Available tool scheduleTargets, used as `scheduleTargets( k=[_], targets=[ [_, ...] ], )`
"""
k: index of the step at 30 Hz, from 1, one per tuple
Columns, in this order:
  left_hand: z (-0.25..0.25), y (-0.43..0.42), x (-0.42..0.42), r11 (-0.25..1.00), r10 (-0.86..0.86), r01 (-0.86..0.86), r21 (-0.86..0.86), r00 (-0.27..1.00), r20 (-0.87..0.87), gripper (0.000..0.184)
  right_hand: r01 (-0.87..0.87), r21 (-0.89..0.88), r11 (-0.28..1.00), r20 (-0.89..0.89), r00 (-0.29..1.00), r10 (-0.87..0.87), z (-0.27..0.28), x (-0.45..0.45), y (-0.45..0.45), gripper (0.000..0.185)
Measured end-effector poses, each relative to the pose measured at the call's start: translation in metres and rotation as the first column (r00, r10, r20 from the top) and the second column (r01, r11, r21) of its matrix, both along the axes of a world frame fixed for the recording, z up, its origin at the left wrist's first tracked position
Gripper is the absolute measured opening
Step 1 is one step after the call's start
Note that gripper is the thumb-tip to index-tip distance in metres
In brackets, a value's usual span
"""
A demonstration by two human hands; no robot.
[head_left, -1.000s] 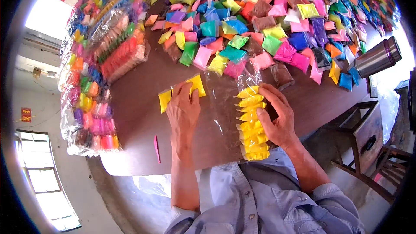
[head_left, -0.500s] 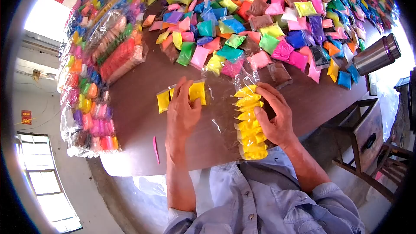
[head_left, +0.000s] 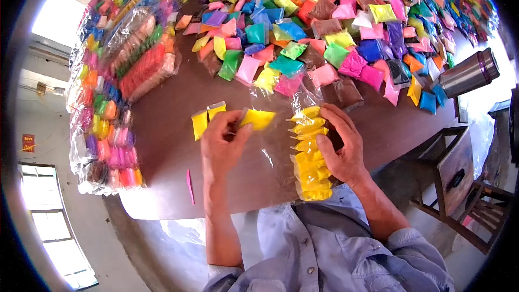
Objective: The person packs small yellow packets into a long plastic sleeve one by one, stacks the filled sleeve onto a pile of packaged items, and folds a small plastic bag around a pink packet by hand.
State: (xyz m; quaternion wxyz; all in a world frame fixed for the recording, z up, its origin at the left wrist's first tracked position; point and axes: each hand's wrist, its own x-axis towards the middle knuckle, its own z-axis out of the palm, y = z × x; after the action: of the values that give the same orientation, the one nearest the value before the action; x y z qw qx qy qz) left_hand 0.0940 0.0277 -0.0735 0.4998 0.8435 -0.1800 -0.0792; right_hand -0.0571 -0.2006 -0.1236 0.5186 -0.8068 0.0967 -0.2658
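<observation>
My left hand (head_left: 220,143) pinches one yellow packet (head_left: 258,119) between thumb and fingers, its free end pointing right. Two more yellow packets (head_left: 200,124) lie on the table just left of that hand. My right hand (head_left: 344,148) rests with curved fingers along the right side of a column of yellow packets (head_left: 311,154) in a clear bag. The thumb and fingertips touch the packets. The bag's clear plastic reaches up past the column toward the pile.
A large heap of coloured packets (head_left: 324,27) covers the back of the table (head_left: 167,146). Bagged rows of packets (head_left: 148,70) line the left side. A pink stick (head_left: 190,186) lies near the front edge. At the right are a metal flask (head_left: 468,72) and a wooden stool (head_left: 454,176).
My left hand has picked up one yellow packet and turned it toward the right, apart from the two left lying. My right hand stays at the column.
</observation>
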Motion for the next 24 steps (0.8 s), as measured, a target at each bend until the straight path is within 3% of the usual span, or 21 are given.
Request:
scheduleTargets(
  k=[1, 5, 8, 14, 19, 22, 24],
  targets=[
    [-0.005, -0.009, -0.003, 0.997, 0.006, -0.014, -0.072, 0.995, -0.1, 0.028, 0.005, -0.001, 1.0, -0.011, 1.0, -0.005, 0.001, 0.0, 0.0, 0.05],
    [-0.029, -0.035, -0.008, 0.989, -0.034, 0.008, -0.146, 0.984, -0.177, 0.025, 0.015, -0.014, 1.0, 0.003, 1.0, -0.015, 0.002, 0.001, 0.0, 0.052],
    [-0.039, -0.048, -0.011, 0.968, -0.092, 0.055, -0.244, 0.985, -0.146, 0.022, 0.016, -0.007, 1.0, -0.031, 0.999, -0.016, 0.005, 0.003, -0.002, 0.055],
    [-0.047, -0.06, -0.01, 0.976, -0.146, 0.132, -0.174, 0.987, -0.068, 0.022, -0.006, -0.095, 0.995, -0.059, 0.998, 0.001, 0.004, 0.012, -0.007, 0.058],
    [-0.036, -0.065, -0.008, 0.985, -0.172, 0.163, 0.058, 0.961, 0.219, 0.026, -0.021, -0.138, 0.99, -0.056, 0.998, 0.014, 0.003, 0.012, -0.009, 0.058],
    [-0.035, -0.071, -0.009, 0.982, -0.173, 0.177, -0.061, 0.983, 0.063, 0.024, -0.023, -0.112, 0.993, -0.054, 0.998, 0.017, 0.004, 0.013, -0.009, 0.059],
    [-0.036, -0.072, -0.008, 0.982, -0.178, 0.182, -0.056, 0.982, 0.065, 0.024, -0.024, -0.113, 0.993, -0.058, 0.998, 0.018, 0.004, 0.013, -0.009, 0.059]
  ],
)
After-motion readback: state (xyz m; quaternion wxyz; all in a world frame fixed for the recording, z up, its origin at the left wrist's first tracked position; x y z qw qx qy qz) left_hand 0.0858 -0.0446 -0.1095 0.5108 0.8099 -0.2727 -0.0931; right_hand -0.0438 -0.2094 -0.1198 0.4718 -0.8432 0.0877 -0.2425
